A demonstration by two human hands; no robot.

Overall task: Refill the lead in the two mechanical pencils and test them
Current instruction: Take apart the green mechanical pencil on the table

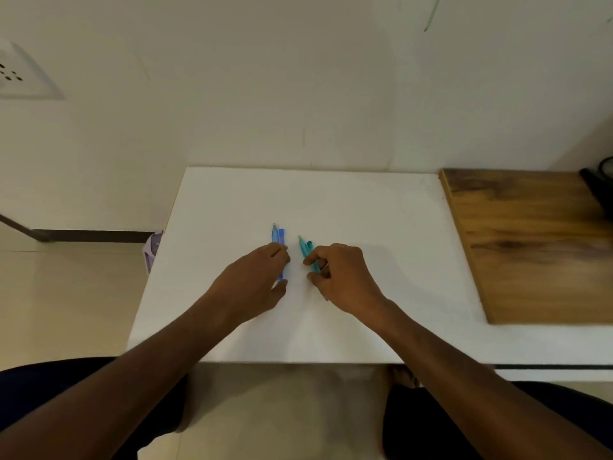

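On the flat white board point(365, 210) lie two slim translucent plastic mechanical pencils, near its middle, side by side but apart. The left hand point(255, 283) has its fingers curled over the blue mechanical pencil point(278, 236), thumb at its near end; if it truly grips, I cannot tell. The right hand point(338, 277) pinches the teal mechanical pencil point(305, 249) between thumb and fingers. Right of the board is a brown wooden slab point(530, 247) with visible grain, its edge touching the board. Much bare white surface stays around both hands
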